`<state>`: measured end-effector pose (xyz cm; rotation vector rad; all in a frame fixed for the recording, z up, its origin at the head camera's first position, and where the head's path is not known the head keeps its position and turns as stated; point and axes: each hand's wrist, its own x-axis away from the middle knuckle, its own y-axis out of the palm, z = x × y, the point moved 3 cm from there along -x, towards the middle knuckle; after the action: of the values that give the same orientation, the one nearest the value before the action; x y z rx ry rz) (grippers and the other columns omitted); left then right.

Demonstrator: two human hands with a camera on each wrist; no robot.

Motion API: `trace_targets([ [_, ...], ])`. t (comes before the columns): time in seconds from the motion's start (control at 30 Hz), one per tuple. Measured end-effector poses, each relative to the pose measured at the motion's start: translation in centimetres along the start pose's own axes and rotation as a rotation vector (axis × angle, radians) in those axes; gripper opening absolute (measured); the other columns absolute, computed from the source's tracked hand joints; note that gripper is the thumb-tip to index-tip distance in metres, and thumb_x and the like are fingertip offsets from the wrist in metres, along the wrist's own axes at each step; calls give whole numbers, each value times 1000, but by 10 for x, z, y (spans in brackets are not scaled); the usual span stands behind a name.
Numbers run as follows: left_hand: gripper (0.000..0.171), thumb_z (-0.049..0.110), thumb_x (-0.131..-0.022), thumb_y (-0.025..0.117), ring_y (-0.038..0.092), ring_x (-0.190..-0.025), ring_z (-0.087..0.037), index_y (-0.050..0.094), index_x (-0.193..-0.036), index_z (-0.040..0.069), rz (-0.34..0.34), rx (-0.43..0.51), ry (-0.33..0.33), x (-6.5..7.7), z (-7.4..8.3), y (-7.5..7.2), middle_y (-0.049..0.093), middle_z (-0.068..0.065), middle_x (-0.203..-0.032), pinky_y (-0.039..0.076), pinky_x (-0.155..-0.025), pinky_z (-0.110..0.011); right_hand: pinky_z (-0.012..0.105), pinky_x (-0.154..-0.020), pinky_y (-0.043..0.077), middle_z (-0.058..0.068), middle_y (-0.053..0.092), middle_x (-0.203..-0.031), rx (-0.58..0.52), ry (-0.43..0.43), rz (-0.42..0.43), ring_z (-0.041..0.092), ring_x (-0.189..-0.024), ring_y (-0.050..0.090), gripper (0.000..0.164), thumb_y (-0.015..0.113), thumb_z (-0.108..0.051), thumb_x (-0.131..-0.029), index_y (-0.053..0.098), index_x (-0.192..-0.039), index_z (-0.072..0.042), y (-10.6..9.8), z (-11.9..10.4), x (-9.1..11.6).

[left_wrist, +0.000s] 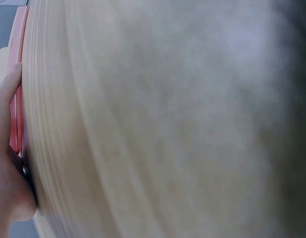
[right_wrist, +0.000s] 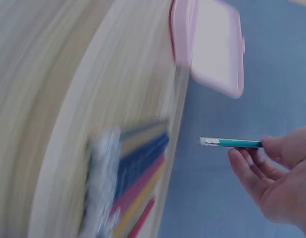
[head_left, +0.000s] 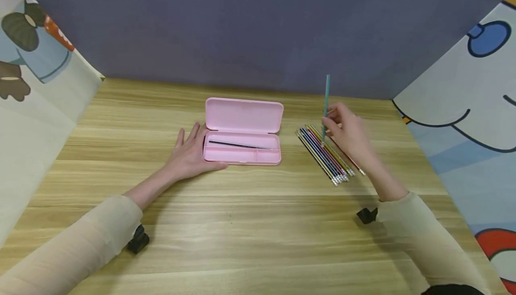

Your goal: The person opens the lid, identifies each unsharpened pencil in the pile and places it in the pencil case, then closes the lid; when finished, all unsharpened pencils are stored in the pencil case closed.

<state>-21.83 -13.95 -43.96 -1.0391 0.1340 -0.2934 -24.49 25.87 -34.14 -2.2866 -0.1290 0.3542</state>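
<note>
A pink pencil case (head_left: 242, 155) lies with its lid raised, and one dark pencil (head_left: 238, 144) rests in its long compartment. My left hand (head_left: 189, 154) is against the case's left end, fingers spread and straight, the thumb along the front edge. In the left wrist view that thumb (left_wrist: 11, 82) touches the case's side (left_wrist: 18, 114). My right hand (head_left: 348, 129) pinches a teal pencil (head_left: 327, 91) between thumb and fingers, upright above the other pencils, eraser end down. The right wrist view shows the silver band and white eraser (right_wrist: 209, 142) sticking out past the fingertips.
Right of the case, several striped pencils (head_left: 322, 156) lie side by side in a slanted bunch, erasers toward me. A red pencil (head_left: 347, 154) lies at the bunch's right edge. Behind the wooden table (head_left: 242, 223) stands a dark grey panel (head_left: 250, 31); cartoon-printed sheets flank both sides.
</note>
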Motion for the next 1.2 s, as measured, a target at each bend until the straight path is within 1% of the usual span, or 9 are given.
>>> trace_targets([
  [0.1,115,69,-74,79,5,-163,-37,25,-158,13,-3,-2,-2,0,0,0,18,-16,-173,-8,-130,-61,32,-64,64,22,71,-99,-24,-122,35,33,-81,73,23,60,-7,-103,56,-122,5,21,-22,-8],
  [0.17,117,70,-74,79,5,-163,-37,22,-160,13,-7,-4,-6,0,1,0,17,-15,-173,-7,-130,-61,38,-65,65,21,71,-97,-38,-194,22,33,-79,73,22,61,-6,-102,57,-120,5,35,-36,-14],
  [0.37,120,69,-74,79,6,-163,-37,18,-162,15,-17,-5,-8,-1,3,0,16,-11,-174,-7,-130,-63,41,-73,64,15,74,-96,8,-290,-70,27,-86,74,22,63,-10,-102,60,-123,-2,71,-63,-25],
  [0.47,119,69,-74,79,6,-163,-37,19,-162,15,-16,-8,-7,-1,4,0,16,-11,-174,-6,-130,-63,40,-75,62,11,75,-94,87,-320,-95,24,-87,75,23,64,-13,-102,62,-123,-6,85,-70,-28],
  [0.53,118,69,-75,79,6,-163,-37,19,-161,15,-14,-9,-6,-1,4,-1,17,-11,-174,-6,-129,-63,39,-71,60,9,75,-92,131,-337,-122,23,-82,72,22,65,-13,-101,62,-122,-8,92,-73,-29],
  [0.8,118,68,-75,79,7,-163,-37,20,-161,14,-3,-15,-10,1,3,-2,19,-12,-173,-5,-130,-63,39,-65,60,4,77,-98,302,-430,-199,20,-80,73,21,68,-15,-99,68,-121,-14,116,-83,-29],
  [0.97,118,69,-75,78,7,-163,-36,19,-161,14,-7,-22,-13,0,2,-2,19,-14,-173,-6,-130,-61,36,-59,56,1,75,-96,438,-448,-282,19,-76,71,22,70,-17,-99,73,-120,-21,129,-88,-29],
  [1.07,120,70,-75,78,6,-163,-37,17,-162,14,-13,-16,-12,0,2,-2,19,-18,-172,-7,-130,-61,35,-62,56,0,73,-97,523,-459,-354,18,-81,70,26,70,-14,-98,75,-121,-23,136,-88,-29],
  [1.2,120,69,-75,79,5,-163,-37,17,-162,14,-17,-10,-13,-1,2,-1,19,-19,-172,-8,-130,-61,35,-65,57,-1,72,-95,557,-460,-410,16,-84,68,34,68,-2,-95,76,-120,-23,141,-85,-28],
])
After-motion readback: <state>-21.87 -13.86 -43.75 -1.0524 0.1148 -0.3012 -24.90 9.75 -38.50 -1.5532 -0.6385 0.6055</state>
